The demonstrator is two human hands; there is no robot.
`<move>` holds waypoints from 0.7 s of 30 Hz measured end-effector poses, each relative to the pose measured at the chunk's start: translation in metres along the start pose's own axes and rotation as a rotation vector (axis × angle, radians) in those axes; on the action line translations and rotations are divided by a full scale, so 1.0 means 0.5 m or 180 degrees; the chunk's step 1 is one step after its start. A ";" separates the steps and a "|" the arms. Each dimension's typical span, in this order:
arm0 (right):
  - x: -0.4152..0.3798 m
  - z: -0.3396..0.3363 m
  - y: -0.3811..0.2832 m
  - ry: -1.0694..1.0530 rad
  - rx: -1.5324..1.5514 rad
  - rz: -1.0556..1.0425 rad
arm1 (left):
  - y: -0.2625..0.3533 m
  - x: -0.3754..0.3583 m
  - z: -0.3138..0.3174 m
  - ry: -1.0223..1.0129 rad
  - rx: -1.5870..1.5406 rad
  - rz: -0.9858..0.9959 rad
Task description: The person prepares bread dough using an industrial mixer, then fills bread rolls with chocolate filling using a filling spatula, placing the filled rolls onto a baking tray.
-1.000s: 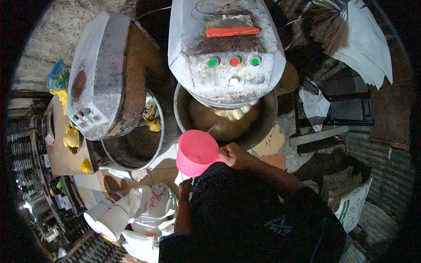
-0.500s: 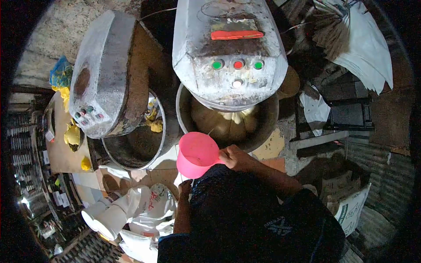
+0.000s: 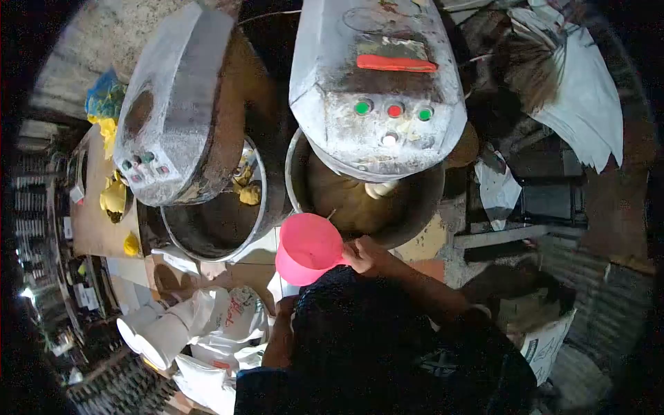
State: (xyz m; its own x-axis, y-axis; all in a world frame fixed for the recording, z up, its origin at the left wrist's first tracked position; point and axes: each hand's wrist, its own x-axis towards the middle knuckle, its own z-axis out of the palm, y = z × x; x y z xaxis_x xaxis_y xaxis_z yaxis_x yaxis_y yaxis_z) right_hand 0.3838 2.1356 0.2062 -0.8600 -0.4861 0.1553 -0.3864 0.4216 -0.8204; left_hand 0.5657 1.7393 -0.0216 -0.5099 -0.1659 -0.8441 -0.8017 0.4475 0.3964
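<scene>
A pink dipper (image 3: 308,249) is held by its handle in my right hand (image 3: 364,254), whose fingers wrap round the handle. It sits in front of the near rim of the right mixer's bowl (image 3: 294,181). That bowl holds brownish contents (image 3: 339,200) and a pale lump under the head of the grey mixer (image 3: 384,117), which has green and red buttons. Low beside my dark clothing is my left hand (image 3: 286,305), below the dipper; its fingers are mostly hidden, so what it holds cannot be made out.
On the left stands a second mixer (image 3: 173,104) over a metal bowl (image 3: 261,207) with yellowish lumps. White buckets (image 3: 162,340) and white sacks (image 3: 238,311) lie at the lower left. A board (image 3: 90,207) holds yellow bags. Another sack (image 3: 546,346) stands lower right.
The view has shifted, so the mixers appear farther right. The pale lump in the right bowl looks smaller and differently placed. My right hand still holds the pink dipper.
</scene>
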 end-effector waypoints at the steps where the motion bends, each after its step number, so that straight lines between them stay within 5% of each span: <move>1: 0.014 -0.019 -0.029 -0.0103 0.0581 0.0551 | -0.022 0.005 -0.003 -0.0031 0.0337 0.0093; 3: 0.031 -0.033 -0.054 -0.0307 0.1123 0.1056 | -0.120 -0.025 -0.017 -0.0065 0.0958 0.0272; 5: 0.042 -0.030 -0.066 0.0999 -0.0774 -0.0963 | -0.104 0.033 0.007 -0.0053 0.1510 0.0437; 6: 0.050 -0.033 -0.057 -0.0066 0.0744 0.0422 | -0.147 0.009 0.013 -0.0033 0.1779 0.0517; 11: 0.223 -0.158 -0.234 -0.0897 0.0055 0.0651 | -0.219 -0.027 0.044 0.0342 0.2646 0.0784; 13: 0.286 -0.173 -0.267 -0.0744 -0.0240 0.0247 | -0.208 -0.062 0.043 0.0398 0.2252 0.0567; 17: 0.422 -0.195 -0.379 -0.0861 0.0200 0.0777 | -0.261 -0.084 0.068 0.0516 0.1542 0.0263; 19: 0.502 -0.189 -0.469 -0.0602 0.0093 0.1124 | -0.315 -0.080 0.018 0.0825 0.1920 0.0949; 21: 0.583 -0.173 -0.495 -0.0263 0.0426 0.1103 | -0.348 -0.065 -0.035 0.1056 0.1398 0.0819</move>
State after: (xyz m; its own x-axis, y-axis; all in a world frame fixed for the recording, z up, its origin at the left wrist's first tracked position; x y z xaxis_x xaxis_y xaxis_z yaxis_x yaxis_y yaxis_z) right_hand 0.1998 1.9560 0.5020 -0.9001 -0.3947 -0.1846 -0.0256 0.4707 -0.8819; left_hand 0.7163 1.6516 -0.0566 -0.7970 -0.2376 -0.5553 -0.4720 0.8187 0.3270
